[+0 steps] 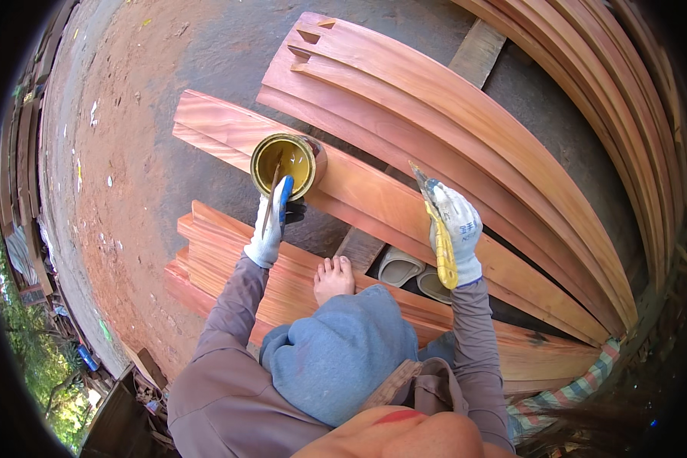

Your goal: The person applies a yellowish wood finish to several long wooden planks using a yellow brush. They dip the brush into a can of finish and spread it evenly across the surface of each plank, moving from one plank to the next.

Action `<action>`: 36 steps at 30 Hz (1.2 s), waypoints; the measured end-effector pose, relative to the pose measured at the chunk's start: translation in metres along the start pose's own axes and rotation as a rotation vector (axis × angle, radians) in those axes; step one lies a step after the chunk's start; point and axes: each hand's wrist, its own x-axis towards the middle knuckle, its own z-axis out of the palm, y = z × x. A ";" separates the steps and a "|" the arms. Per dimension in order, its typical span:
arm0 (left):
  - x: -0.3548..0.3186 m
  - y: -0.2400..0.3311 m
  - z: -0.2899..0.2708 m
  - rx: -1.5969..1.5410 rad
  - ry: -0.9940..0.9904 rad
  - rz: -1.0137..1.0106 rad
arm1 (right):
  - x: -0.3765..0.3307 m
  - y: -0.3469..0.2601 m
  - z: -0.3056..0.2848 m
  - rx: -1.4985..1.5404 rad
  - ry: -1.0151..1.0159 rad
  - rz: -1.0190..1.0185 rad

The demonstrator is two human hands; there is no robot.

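Your left hand (pixel 266 235) had its grip around the can (pixel 320 159) over the boards (pixel 366 189); I couldn't tell whether your right hand (pixel 456 221) held anything. Work seemed unfinished; which boards were done was unclear.

The ground (pixel 130 153) bears wooden crosspieces (pixel 477 53) with reddish planks (pixel 420 84) across them

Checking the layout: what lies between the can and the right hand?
In the head view, a wooden board lies between the can and right hand.
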 end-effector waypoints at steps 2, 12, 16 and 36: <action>0.001 0.000 0.000 -0.002 -0.001 -0.008 | 0.002 -0.006 -0.002 -0.006 0.021 -0.006; 0.001 0.011 0.006 -0.059 0.031 -0.133 | -0.004 -0.017 0.000 0.046 0.025 -0.013; 0.009 0.013 0.003 -0.078 0.022 -0.197 | -0.012 -0.017 0.000 0.056 0.048 -0.004; -0.016 -0.007 0.024 -0.003 -0.235 -0.490 | -0.135 0.021 -0.159 0.065 -0.248 0.183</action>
